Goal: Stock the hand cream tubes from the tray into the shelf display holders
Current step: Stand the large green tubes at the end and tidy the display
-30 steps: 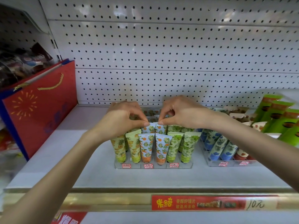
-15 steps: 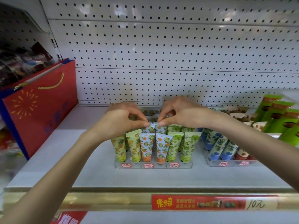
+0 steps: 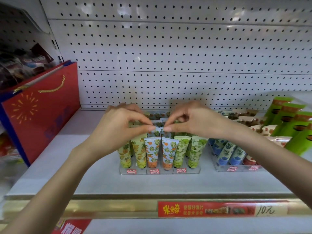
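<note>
Head view looks down at a shelf (image 3: 101,183) with a clear holder (image 3: 160,172) on it, full of hand cream tubes that stand cap down. The front row (image 3: 152,152) has yellow, orange and green tubes. Just behind it, two pale blue tubes stand side by side. The left hand (image 3: 118,130) pinches the flat top of the left blue tube (image 3: 153,133) between thumb and first finger, with its other fingers curled. The right hand (image 3: 194,122) pinches the top of the right blue tube (image 3: 166,133) the same way. Both hands are above the middle of the holder, and their fingertips almost meet. A red bag (image 3: 38,112) stands at the left. A second holder (image 3: 236,168) with dark blue tubes sits at the right, near some green packs (image 3: 290,119).
</note>
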{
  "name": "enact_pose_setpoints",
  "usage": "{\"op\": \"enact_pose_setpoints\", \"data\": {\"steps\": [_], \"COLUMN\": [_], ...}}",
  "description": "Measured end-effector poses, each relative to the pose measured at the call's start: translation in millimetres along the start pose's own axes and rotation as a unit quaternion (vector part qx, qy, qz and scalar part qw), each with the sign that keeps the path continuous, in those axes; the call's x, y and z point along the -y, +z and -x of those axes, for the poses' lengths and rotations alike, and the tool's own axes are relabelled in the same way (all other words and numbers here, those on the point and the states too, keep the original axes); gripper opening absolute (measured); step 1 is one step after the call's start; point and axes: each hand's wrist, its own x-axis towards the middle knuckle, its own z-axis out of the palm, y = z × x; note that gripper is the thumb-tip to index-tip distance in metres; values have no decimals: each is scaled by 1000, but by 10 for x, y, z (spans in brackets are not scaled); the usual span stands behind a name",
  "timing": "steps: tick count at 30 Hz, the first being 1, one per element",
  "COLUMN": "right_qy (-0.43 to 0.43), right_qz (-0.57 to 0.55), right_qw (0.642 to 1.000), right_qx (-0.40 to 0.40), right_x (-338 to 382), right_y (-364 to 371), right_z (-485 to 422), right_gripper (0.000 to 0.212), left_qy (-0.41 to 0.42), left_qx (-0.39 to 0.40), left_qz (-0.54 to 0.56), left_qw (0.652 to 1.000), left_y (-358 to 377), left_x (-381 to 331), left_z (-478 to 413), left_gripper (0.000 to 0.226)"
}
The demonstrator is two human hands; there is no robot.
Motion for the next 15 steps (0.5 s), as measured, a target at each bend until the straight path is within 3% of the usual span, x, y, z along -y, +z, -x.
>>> {"op": "enact_pose_setpoints", "data": {"steps": [5, 15], "right_qy": [-6, -25], "right_qz": [37, 16], "right_qw": [999, 999], "right_qx": [25, 24], "right_x": [2, 8], "right_y": [99, 145], "right_z": [82, 82], "right_gripper": [13, 10], "left_qy": [5, 19], "left_qx": [52, 49], "left_qz": [-35, -20], "left_qw": [998, 998], "left_y": [83, 135], "left_x": [34, 67], "left_z": [82, 89], "left_gripper": [41, 26]}}
